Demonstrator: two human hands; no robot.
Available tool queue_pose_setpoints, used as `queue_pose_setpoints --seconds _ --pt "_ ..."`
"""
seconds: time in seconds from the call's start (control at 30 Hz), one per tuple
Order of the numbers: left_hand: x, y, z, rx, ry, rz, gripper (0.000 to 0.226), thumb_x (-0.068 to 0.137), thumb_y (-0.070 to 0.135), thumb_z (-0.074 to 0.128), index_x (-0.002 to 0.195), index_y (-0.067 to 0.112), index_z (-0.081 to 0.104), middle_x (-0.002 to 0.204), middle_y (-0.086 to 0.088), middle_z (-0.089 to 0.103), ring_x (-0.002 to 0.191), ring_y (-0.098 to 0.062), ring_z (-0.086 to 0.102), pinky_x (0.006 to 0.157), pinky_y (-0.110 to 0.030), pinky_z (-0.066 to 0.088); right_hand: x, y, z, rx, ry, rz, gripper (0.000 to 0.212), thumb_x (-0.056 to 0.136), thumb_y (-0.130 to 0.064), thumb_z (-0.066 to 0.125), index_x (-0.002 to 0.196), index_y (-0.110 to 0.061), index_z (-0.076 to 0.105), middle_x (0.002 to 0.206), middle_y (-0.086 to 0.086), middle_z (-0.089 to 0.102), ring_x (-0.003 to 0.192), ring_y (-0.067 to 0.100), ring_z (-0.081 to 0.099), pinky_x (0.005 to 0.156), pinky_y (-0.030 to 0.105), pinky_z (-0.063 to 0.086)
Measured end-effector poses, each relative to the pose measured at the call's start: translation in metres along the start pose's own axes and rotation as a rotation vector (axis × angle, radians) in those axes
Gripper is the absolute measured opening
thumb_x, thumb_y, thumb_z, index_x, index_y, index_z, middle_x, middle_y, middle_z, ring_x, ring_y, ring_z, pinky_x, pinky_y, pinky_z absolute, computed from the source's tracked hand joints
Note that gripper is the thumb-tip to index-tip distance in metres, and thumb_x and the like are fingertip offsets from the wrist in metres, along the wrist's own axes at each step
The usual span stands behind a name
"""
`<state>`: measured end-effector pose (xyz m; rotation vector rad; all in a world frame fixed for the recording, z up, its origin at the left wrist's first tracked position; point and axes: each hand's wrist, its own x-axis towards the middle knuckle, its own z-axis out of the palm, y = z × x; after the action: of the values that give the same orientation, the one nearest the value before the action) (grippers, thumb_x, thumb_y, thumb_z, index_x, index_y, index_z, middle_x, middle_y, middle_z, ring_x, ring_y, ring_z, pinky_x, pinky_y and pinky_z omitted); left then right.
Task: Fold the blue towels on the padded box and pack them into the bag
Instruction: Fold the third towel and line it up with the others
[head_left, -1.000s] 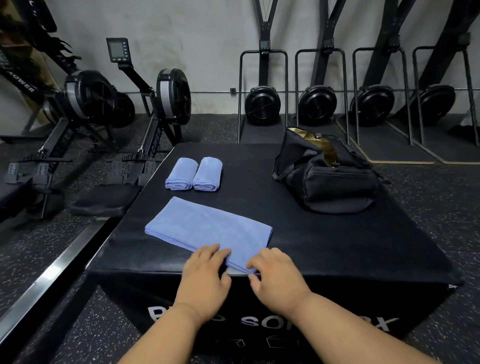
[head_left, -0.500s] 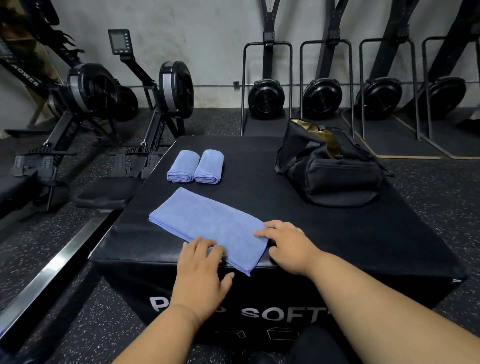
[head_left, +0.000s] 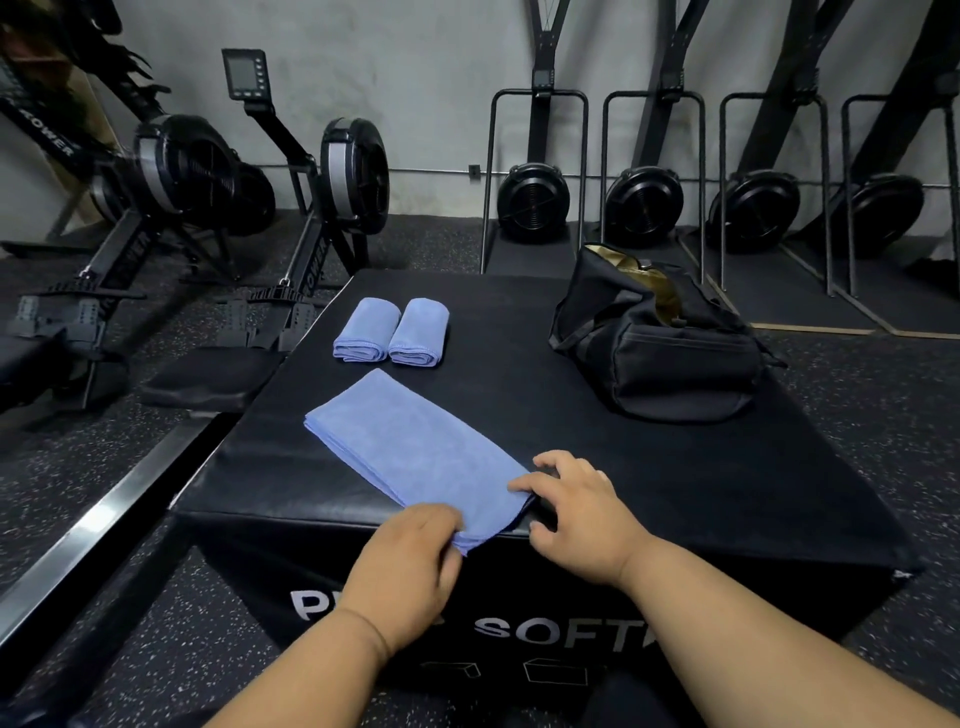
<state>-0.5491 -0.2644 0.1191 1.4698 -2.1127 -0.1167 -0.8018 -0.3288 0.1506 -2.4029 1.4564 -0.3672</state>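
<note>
Left hand (head_left: 410, 551) now pinches towel (head_left: 415, 447) corner | right hand (head_left: 582, 506) curled at its edge | padded box (head_left: 623, 467), gym floor (head_left: 78, 493)

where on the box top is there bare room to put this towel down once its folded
Bare black top lies between the flat towel and the bag, and on the right side in front of the bag, beyond the right hand. The far left corner holds two rolled towels; the near edge is crowded by the left hand and the flat towel.
</note>
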Motion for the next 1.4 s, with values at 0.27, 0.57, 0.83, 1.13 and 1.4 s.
queue_pose_setpoints --seconds 0.27,0.57,0.83,1.13,1.4 --pt "-0.041 -0.005 -0.032 -0.123 0.012 -0.142 0.021 0.092 0.039 0.057 0.110 0.034 0.065 0.111 0.022 0.068 0.102 0.002 0.058 0.094 -0.010 0.041 -0.005 -0.015 0.016 0.010 0.079 -0.121 0.037 0.084 -0.032 0.067 0.119 -0.041 0.072 0.143 -0.011 0.054 0.130 0.016 0.052 0.108 0.031 0.031" --pt "-0.053 0.007 -0.073 -0.361 0.165 -0.376 0.005 0.098 0.037 0.068 0.102 0.038 0.066 0.086 0.014 0.070 0.063 -0.009 0.058 0.067 -0.029 0.051 -0.005 -0.056 -0.005 0.510 0.149 -0.079 0.015 0.089 -0.018 0.070 0.090 -0.031 0.075 0.109 -0.022 0.073 0.121 -0.003 0.061 0.101 0.023 0.049" --pt "0.025 -0.040 -0.099 -0.484 0.299 -0.625 0.014 0.098 0.038 0.068 0.091 0.026 0.068 0.079 0.002 0.069 0.072 -0.009 0.060 0.071 -0.026 0.048 0.093 -0.091 -0.026 0.771 0.089 0.065 0.026 0.088 -0.032 0.070 0.091 -0.007 0.066 0.077 0.003 0.066 0.071 0.013 0.054 0.068 0.034 0.045" --pt "0.097 -0.164 -0.077 -0.308 0.134 -0.847 0.039 0.098 0.042 0.065 0.068 0.018 0.056 0.061 0.008 0.058 0.059 -0.016 0.049 0.057 -0.031 0.039 0.226 -0.100 0.014 0.745 -0.107 0.343 0.038 0.098 -0.029 0.066 0.070 -0.023 0.040 0.068 -0.002 0.046 0.059 0.014 0.041 0.051 0.025 0.034" --pt "0.111 -0.185 -0.061 -0.232 0.034 -0.931 0.037 0.091 0.051 0.065 0.080 0.016 0.065 0.073 0.006 0.072 0.069 -0.020 0.064 0.060 -0.029 0.045 0.252 -0.081 0.039 0.657 -0.166 0.424 0.041 0.096 -0.039 0.068 0.068 -0.022 0.044 0.075 0.002 0.055 0.070 0.019 0.052 0.068 0.032 0.042"
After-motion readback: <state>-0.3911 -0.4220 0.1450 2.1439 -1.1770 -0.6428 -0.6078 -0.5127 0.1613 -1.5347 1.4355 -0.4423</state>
